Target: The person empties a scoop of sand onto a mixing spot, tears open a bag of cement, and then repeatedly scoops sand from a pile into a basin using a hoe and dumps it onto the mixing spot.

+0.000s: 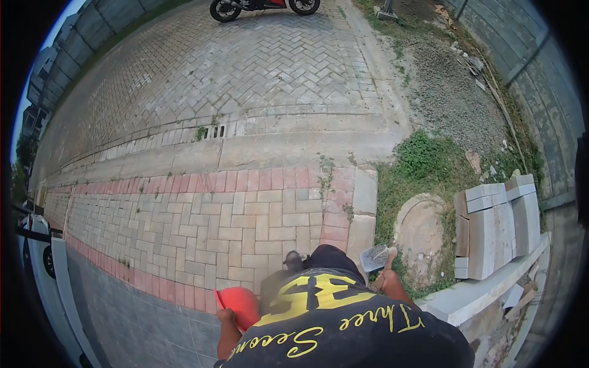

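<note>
At the lower left, my left hand (pixel 226 315) is closed on the rim of a red bucket-like container (pixel 240 305), which is tilted beside my body. To the right of my body, my right hand (pixel 384 278) is closed at the edge of a clear, shallow plastic-looking container (pixel 373 258). Its fingers are small and partly hidden. My dark shirt with yellow lettering fills the bottom middle, and one dark shoe (pixel 294 260) shows on the paving.
Pale blocks (pixel 491 227) are stacked at the right beside a round concrete cover (pixel 421 233) in grass. A low white ledge (pixel 485 288) runs below them. Gravel (pixel 457 92) lies beside a concrete wall. A motorcycle (pixel 264 6) stands at the top, a white vehicle (pixel 38 245) at the left.
</note>
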Motion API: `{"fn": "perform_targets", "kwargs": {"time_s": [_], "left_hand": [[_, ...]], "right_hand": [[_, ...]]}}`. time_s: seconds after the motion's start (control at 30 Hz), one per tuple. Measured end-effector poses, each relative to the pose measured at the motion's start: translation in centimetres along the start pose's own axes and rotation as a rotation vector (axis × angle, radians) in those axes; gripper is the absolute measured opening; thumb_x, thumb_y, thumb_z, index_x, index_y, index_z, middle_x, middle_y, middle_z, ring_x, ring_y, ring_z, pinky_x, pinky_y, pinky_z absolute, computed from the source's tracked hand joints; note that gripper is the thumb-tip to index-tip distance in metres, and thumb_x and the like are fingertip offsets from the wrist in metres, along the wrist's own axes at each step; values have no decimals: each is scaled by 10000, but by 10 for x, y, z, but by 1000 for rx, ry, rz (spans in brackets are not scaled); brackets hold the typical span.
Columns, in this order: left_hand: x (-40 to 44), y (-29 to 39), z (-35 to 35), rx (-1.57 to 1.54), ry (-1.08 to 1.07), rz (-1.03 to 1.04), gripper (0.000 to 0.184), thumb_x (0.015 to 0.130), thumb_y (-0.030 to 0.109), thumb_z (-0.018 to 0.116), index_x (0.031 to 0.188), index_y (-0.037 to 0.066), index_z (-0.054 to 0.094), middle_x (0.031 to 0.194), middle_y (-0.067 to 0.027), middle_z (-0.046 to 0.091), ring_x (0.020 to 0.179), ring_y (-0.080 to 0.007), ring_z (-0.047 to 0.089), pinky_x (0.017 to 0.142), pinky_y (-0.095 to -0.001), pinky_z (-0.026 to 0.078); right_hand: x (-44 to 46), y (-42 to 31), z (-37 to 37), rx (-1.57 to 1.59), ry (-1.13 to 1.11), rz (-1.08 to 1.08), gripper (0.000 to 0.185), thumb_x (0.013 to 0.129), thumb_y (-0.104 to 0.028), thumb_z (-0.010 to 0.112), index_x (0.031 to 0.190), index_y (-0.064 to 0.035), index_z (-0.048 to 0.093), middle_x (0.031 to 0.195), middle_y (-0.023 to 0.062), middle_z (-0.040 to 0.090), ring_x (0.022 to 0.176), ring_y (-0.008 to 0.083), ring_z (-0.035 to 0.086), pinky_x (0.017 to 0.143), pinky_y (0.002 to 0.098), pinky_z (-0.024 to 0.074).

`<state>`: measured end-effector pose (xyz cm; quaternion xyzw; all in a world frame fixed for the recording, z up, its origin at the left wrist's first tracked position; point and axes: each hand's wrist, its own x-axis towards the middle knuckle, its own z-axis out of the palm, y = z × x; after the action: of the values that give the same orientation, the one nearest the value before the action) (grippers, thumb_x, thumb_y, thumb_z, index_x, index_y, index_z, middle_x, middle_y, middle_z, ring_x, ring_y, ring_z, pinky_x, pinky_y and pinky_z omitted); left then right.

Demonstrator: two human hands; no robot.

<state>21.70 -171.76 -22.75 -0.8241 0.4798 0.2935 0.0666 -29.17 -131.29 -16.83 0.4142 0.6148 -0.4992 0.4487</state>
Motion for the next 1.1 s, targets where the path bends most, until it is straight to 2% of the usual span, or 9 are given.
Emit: {"fn": "perform_targets", "kwargs": {"time_s": [0.03, 0.07, 0.27, 0.43, 0.57, 0.6, 0.83, 1.03, 1.1], "left_hand": [[23, 48, -11, 331, 56, 152, 286, 865, 121, 581, 993, -134, 594, 897, -247, 660, 828, -351, 659, 718, -427, 511], [32, 98, -23, 9, 90, 126, 292, 860, 137, 604, 978, -130, 595, 914, -261, 655, 842, -342, 661, 730, -425, 513], [137, 377, -66, -17, 285, 418, 264, 877, 105, 594, 1030, -86, 495, 968, -300, 608, 899, -422, 620, 746, -473, 479], [224, 504, -4, -94, 319, 426, 250, 882, 51, 554, 1099, -47, 479, 1013, -276, 611, 936, -427, 606, 798, -460, 469], [232, 564, 50, 58, 214, 504, 315, 861, 28, 542, 1161, -30, 467, 1063, -268, 603, 985, -435, 592, 848, -455, 471], [211, 607, 46, 109, 91, 324, 336, 852, 31, 555, 1168, -40, 465, 1073, -262, 602, 998, -431, 592, 855, -445, 477], [346, 807, 164, 371, -175, 265, 253, 821, 150, 591, 1051, 49, 620, 1030, -176, 652, 948, -344, 639, 828, -398, 502], [472, 1196, 282, 974, -556, 845, 267, 823, 274, 575, 1009, 136, 707, 993, -59, 704, 878, -261, 683, 774, -346, 533], [467, 1358, 324, 1031, -321, 806, 268, 796, 224, 578, 1002, 93, 688, 1018, -132, 684, 951, -296, 662, 817, -370, 526]], "right_hand": [[-10, -7, 23, -61, 4, -3, 118, 854, -130, 628, 872, -120, 512, 604, 22, 498, 478, 161, 514, 434, 303, 448], [-22, -13, 43, -124, 5, 6, 118, 854, -130, 629, 871, -119, 513, 603, 23, 498, 478, 161, 514, 435, 304, 448], [14, -105, 179, -343, 26, 4, 119, 854, -135, 632, 866, -112, 515, 603, 25, 499, 478, 163, 514, 435, 308, 447], [102, -229, 296, -403, 47, -10, 122, 854, -139, 634, 861, -106, 517, 602, 27, 501, 478, 164, 515, 436, 311, 446], [128, -347, 377, -386, 65, 8, 124, 854, -142, 636, 857, -101, 519, 602, 29, 502, 478, 166, 515, 437, 313, 445], [132, -381, 396, -389, 69, 5, 125, 854, -142, 637, 856, -100, 519, 602, 29, 502, 477, 166, 515, 437, 314, 445], [247, -620, 538, -406, 76, -70, 131, 854, -148, 640, 849, -92, 522, 601, 32, 504, 477, 168, 516, 438, 318, 444], [309, -844, 637, -400, 111, -70, 138, 854, -152, 644, 843, -85, 524, 601, 34, 505, 477, 170, 516, 439, 322, 443], [333, -928, 667, -406, 107, -75, 140, 854, -154, 645, 841, -83, 525, 601, 35, 505, 477, 170, 516, 439, 324, 443]]}}
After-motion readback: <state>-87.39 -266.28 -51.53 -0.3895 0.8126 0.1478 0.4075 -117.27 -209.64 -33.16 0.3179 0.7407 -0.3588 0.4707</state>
